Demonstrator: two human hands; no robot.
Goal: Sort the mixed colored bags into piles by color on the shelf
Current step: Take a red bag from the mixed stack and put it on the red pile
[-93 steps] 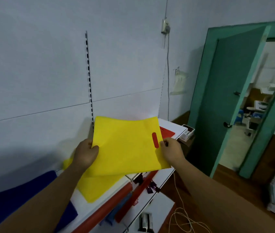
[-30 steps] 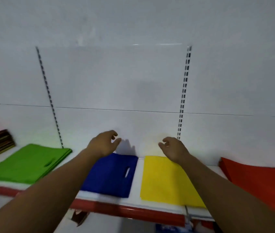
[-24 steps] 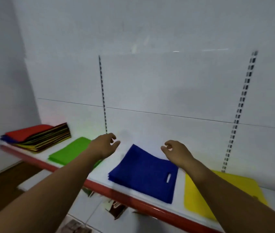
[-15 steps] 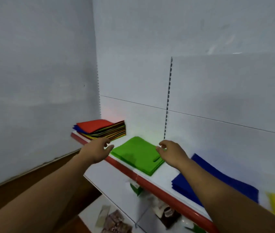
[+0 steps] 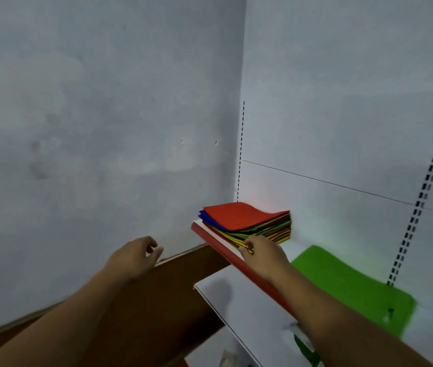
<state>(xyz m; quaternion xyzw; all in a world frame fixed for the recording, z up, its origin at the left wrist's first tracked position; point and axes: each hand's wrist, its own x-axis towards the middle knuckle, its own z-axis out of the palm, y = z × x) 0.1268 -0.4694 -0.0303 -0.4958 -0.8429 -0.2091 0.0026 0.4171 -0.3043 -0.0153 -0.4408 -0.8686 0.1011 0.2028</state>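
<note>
A mixed stack of colored bags (image 5: pixel 247 218), with a red one on top, lies in the corner at the left end of the shelf (image 5: pixel 218 242). My right hand (image 5: pixel 265 258) reaches its near front corner, fingertips against the lower bag edges; whether they pinch a bag is unclear. My left hand (image 5: pixel 133 258) hovers in the air to the left of the shelf end, fingers loosely curled and holding nothing. A pile of green bags (image 5: pixel 342 282) lies flat on the shelf to the right of my right hand.
The side wall (image 5: pixel 90 154) closes the space on the left. A lower white shelf (image 5: pixel 236 300) juts out beneath the red front edge. A slotted upright (image 5: pixel 421 194) runs up the back panel on the right. Brown skirting (image 5: pixel 178 274) lies below.
My view has swung left from the yellow and blue piles, past the green pile, to the mixed stack. Both hands, which hold nothing since the yellow bag, moved left; my right hand has reached the stack's corner.
</note>
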